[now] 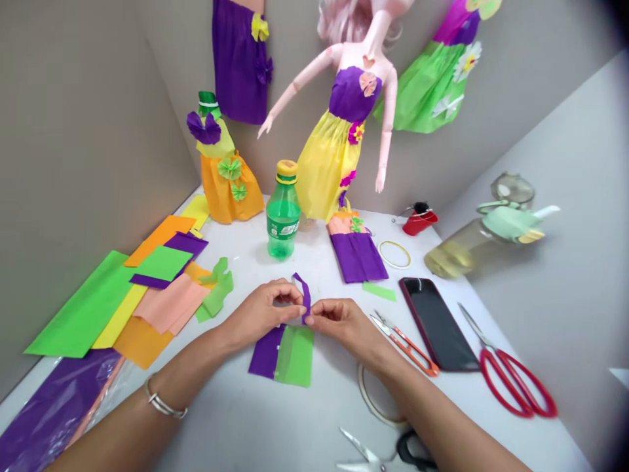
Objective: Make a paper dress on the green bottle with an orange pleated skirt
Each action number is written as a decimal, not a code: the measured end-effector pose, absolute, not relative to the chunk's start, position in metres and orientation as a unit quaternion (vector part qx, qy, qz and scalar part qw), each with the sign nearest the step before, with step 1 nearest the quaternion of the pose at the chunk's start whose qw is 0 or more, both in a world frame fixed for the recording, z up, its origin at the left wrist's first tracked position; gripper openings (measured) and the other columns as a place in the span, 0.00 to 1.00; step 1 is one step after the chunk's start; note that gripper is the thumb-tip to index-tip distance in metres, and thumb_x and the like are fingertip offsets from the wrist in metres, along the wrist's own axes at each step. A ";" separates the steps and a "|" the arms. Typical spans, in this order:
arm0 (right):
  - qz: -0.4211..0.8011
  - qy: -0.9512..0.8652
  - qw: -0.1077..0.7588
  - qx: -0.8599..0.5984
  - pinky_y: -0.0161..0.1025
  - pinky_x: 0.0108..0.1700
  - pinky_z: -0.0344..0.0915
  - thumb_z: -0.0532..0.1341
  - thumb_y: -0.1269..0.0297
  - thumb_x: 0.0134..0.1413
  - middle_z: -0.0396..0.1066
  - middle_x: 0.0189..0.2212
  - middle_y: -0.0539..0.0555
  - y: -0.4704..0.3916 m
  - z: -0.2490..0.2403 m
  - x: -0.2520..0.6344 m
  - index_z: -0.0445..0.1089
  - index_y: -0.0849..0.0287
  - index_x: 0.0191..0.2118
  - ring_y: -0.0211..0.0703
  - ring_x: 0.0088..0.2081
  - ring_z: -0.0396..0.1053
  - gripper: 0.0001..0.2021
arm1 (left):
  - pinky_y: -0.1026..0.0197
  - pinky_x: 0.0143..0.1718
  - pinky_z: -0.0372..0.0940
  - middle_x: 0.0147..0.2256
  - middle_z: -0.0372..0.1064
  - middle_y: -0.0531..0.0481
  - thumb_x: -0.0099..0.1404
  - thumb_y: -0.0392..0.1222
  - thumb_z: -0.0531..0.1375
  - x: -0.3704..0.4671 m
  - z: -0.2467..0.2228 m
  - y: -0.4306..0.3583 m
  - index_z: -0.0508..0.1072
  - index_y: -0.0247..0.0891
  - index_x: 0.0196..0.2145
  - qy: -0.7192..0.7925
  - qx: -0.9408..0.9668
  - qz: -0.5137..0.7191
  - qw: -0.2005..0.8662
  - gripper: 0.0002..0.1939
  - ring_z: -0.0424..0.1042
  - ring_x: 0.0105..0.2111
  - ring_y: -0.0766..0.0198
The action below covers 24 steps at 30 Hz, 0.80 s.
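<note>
Two hands [268,305] [344,321], one phone [437,321]
There were two pairs of scissors [490,346] [363,450], one thread snipper [413,345] and one red bucket [419,223].

White tabletop [211,419] seen w/ items spread across. L side covered w/ overlapped coloured sheets [88,298], plastic-wrapped purple sheet [61,406] placed nearest. Green bottle [284,226] stood approx. mid-table; dressed bottle [230,190] set back L. Purple-&-green pc. [297,357] laid flat, front of ctr. Purple-&-peach pc. [358,255] & green offcut [379,291] laid R of green bottle. R side occupied by phone [437,321], red-handled scissors [491,349], orange snips [392,333], red bucket [419,223], drink bottle [459,246]. Black-handled scissors [361,448] placed nr. front.
</note>
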State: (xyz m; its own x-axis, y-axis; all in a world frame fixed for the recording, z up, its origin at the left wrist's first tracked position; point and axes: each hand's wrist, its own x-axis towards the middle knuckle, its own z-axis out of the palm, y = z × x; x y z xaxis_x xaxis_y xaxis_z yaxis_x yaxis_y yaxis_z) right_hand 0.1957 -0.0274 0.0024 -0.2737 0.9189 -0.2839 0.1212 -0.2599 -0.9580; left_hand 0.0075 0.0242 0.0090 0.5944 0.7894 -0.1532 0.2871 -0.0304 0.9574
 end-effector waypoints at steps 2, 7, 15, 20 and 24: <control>0.588 -0.547 0.307 -0.511 0.34 0.31 0.53 0.63 0.56 0.53 0.64 0.22 0.47 -0.026 0.002 0.199 0.72 0.63 0.29 0.34 0.26 0.56 0.13 | 0.60 0.42 0.58 0.34 0.64 0.53 0.58 0.42 0.62 0.005 0.009 0.025 0.71 0.38 0.27 0.405 0.716 0.208 0.529 0.06 0.64 0.38 0.61; 0.487 -0.592 0.294 -0.571 0.35 0.31 0.56 0.59 0.61 0.55 0.67 0.24 0.49 -0.020 0.001 0.208 0.72 0.62 0.29 0.37 0.28 0.60 0.11 | 0.54 0.54 0.54 0.39 0.68 0.52 0.62 0.42 0.61 -0.002 0.004 0.024 0.71 0.40 0.28 0.397 0.744 0.183 0.505 0.06 0.64 0.47 0.58; 0.491 -0.582 0.296 -0.577 0.35 0.30 0.56 0.60 0.56 0.55 0.67 0.24 0.49 -0.017 -0.010 0.211 0.71 0.61 0.31 0.37 0.26 0.60 0.12 | 0.54 0.53 0.56 0.42 0.69 0.53 0.63 0.38 0.63 -0.001 -0.014 0.025 0.73 0.42 0.28 0.394 0.785 0.177 0.445 0.05 0.63 0.49 0.58; 0.494 -0.582 0.286 -0.579 0.35 0.29 0.55 0.61 0.56 0.54 0.66 0.24 0.49 -0.018 -0.010 0.212 0.71 0.61 0.30 0.37 0.26 0.59 0.12 | 0.54 0.52 0.56 0.42 0.69 0.54 0.64 0.37 0.63 -0.001 -0.015 0.025 0.73 0.42 0.29 0.393 0.792 0.174 0.433 0.05 0.62 0.48 0.58; 0.477 -0.601 0.287 -0.574 0.35 0.29 0.55 0.62 0.58 0.55 0.65 0.24 0.47 -0.022 -0.011 0.210 0.70 0.59 0.30 0.36 0.26 0.59 0.10 | 0.54 0.52 0.57 0.41 0.69 0.53 0.63 0.37 0.63 0.000 -0.015 0.024 0.72 0.41 0.29 0.395 0.797 0.173 0.422 0.05 0.62 0.48 0.58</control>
State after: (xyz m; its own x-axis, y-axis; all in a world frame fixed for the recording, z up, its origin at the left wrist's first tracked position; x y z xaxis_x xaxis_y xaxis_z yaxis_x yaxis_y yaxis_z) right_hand 0.2097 -0.0223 -0.0110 -0.1770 0.9633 -0.2017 0.4152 -0.1127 -0.9027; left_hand 0.0002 0.0244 -0.0146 0.6277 0.7763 -0.0577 0.4836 -0.3308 0.8104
